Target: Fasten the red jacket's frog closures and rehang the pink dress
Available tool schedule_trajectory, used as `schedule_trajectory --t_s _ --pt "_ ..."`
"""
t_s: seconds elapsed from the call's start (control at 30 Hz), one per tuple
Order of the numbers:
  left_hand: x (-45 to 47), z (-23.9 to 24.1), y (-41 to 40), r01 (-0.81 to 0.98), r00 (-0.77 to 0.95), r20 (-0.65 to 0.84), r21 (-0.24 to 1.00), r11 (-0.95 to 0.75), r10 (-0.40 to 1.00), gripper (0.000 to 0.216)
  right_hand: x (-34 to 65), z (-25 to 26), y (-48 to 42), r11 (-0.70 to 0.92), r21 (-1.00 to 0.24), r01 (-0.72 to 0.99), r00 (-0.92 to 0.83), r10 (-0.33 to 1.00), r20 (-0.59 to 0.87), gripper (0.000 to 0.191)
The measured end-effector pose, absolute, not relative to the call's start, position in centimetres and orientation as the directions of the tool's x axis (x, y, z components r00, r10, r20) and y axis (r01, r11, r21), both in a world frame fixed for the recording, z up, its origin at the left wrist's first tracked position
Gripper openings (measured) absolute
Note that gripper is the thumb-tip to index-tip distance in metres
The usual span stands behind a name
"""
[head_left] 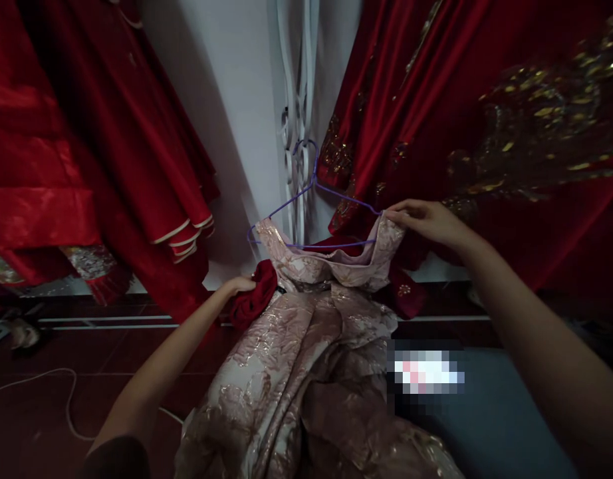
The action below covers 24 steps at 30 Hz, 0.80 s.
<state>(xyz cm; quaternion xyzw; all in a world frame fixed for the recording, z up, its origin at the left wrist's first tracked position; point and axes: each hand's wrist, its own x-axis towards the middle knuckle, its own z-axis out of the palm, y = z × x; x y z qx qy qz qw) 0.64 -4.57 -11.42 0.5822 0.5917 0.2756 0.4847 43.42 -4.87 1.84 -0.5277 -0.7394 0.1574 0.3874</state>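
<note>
A pink and gold brocade dress (291,332) hangs by its straps from a thin purple hanger (314,183) in the middle of the view. My right hand (429,221) is closed on the dress strap at the hanger's right end, thumb and fingers pinching it. At the left side of the bodice, my left hand (241,286) is closed on a bunched dark red cloth (256,296), which touches the dress. Some of the left fingers are hidden behind this cloth. The dress's skirt spreads down toward me in loose folds.
Red garments (151,133) hang at the left, and red gowns with gold sequins (536,120) at the right. A white scrolled metal stand (299,80) rises behind the hanger. A grey surface (490,399) with a blurred bright screen lies lower right; a white cable (73,399) crosses the floor.
</note>
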Motion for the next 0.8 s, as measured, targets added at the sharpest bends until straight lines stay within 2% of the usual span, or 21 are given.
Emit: schedule_trajectory --t_s 0.07,0.1,0.17,0.23,0.3,0.37,0.5,0.57,0.67,0.8 --pt "-0.2 -11.1 -4.1 0.445 0.159 -0.226 0.885 0.134 0.961 0.06 43.3 1.5 -4.8 0.417 -0.579 0.701 -0.141 0.877 0.46 0.039" --pt "-0.6 -10.4 -3.6 0.439 0.172 -0.165 0.895 0.075 0.971 0.068 43.3 1.5 -4.8 0.421 -0.544 0.726 -0.137 0.864 0.485 0.039" --pt "-1.2 -8.1 -2.3 0.39 0.217 0.053 0.911 -0.136 0.975 0.074 43.2 1.6 -4.9 0.408 -0.483 0.775 -0.115 0.842 0.526 0.038" --pt "-1.0 -5.4 -1.0 0.332 0.259 0.306 0.862 -0.383 0.916 0.057 43.0 1.7 -5.0 0.395 -0.439 0.807 -0.102 0.826 0.555 0.037" --pt "0.0 -3.1 0.1 0.362 0.325 0.44 0.76 -0.54 0.837 0.039 42.6 1.7 -4.9 0.396 -0.41 0.822 -0.101 0.809 0.579 0.035" --pt "1.2 -1.5 0.7 0.474 0.42 0.441 0.638 -0.606 0.793 0.034 42.3 1.4 -4.7 0.4 -0.387 0.831 -0.107 0.797 0.595 0.034" --pt "2.2 -0.5 1.0 0.617 0.531 0.399 0.423 -0.664 0.748 0.04 42.4 0.5 -4.0 0.423 -0.413 0.806 -0.079 0.769 0.634 0.032" --pt "1.7 -0.6 1.0 0.606 0.539 0.423 0.406 -0.684 0.729 0.043 42.5 0.3 -3.8 0.471 -0.446 0.761 -0.091 0.758 0.646 0.03" --pt "-0.2 -1.6 1.3 0.605 0.478 0.458 0.448 -0.659 0.75 0.045 42.8 0.5 -3.9 0.514 -0.468 0.719 -0.104 0.745 0.659 0.028" --pt "-3.0 -5.0 1.0 0.692 0.39 0.39 0.474 -0.545 0.834 0.044 43.8 -0.1 -4.1 0.476 -0.514 0.714 0.056 0.692 0.719 0.029"
